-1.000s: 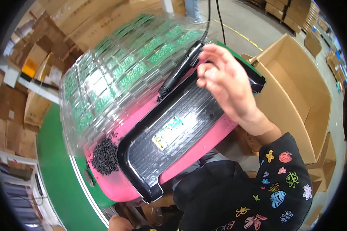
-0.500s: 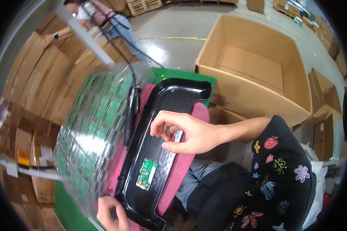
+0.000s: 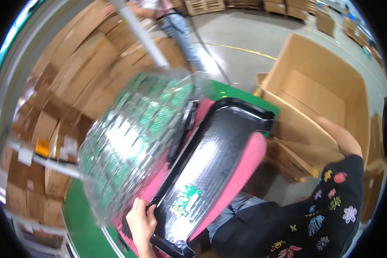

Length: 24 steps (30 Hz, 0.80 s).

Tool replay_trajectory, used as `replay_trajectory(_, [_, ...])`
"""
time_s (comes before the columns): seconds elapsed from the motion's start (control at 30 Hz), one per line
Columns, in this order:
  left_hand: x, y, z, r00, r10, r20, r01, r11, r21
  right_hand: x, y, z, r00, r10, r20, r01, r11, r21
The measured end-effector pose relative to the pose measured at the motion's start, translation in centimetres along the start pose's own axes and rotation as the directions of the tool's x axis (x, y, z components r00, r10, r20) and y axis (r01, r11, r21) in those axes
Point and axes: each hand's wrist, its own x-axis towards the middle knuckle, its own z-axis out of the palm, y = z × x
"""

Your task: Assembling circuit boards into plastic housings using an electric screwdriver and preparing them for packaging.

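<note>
A long black plastic tray [image 3: 221,142] lies at a slant on a pink mat [image 3: 256,157]. Inside its near part is a small green circuit board [image 3: 186,200]. My left hand [image 3: 142,219] is at the tray's near-left rim, fingers curled and thumb against the edge, closed on it. My right forearm [image 3: 344,136] reaches over the near wall of a large open cardboard box [image 3: 307,118]; the box wall hides the hand's fingers. A dark, rough-textured piece [image 3: 127,227] sits beside my left hand.
Clear plastic trays of green circuit boards [image 3: 137,133] are stacked left of the black tray, a black tool with a cord [image 3: 182,135] between them. Beneath is a green table [image 3: 79,219]. Cardboard cartons [image 3: 90,64] fill the far left, where another person [image 3: 178,30] stands.
My right hand has left the space above the black tray and gone right, into the cardboard box. My left hand has moved up onto the tray's rim. The whole view has shifted.
</note>
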Motion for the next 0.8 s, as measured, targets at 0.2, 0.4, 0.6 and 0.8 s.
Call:
replay_trajectory(0.2, [-6.4, 3.9, -5.1, 0.95, 0.032, -0.31, -0.005, 0.996, 0.088, 6.2, -10.7, 2.3, 0.982, -0.058, -0.18, 0.082, 0.988, 0.128])
replay_trajectory(0.4, [-16.7, 1.2, -6.3, 0.593, -0.013, -0.805, 0.319, 0.922, 0.22, 0.8, -11.2, 6.1, 0.961, 0.007, -0.278, 0.066, 0.966, 0.25])
replay_trajectory(0.6, [-20.4, -0.3, -6.6, -0.015, -0.744, -0.668, 0.163, 0.657, -0.736, -8.4, -6.8, 5.4, 0.941, 0.075, -0.33, 0.055, 0.928, 0.368])
replay_trajectory(0.8, [-22.6, -1.8, -8.9, -0.028, -0.857, -0.515, 0.117, 0.509, -0.853, -7.3, -2.8, -1.9, 0.926, 0.031, -0.376, 0.165, 0.863, 0.478])
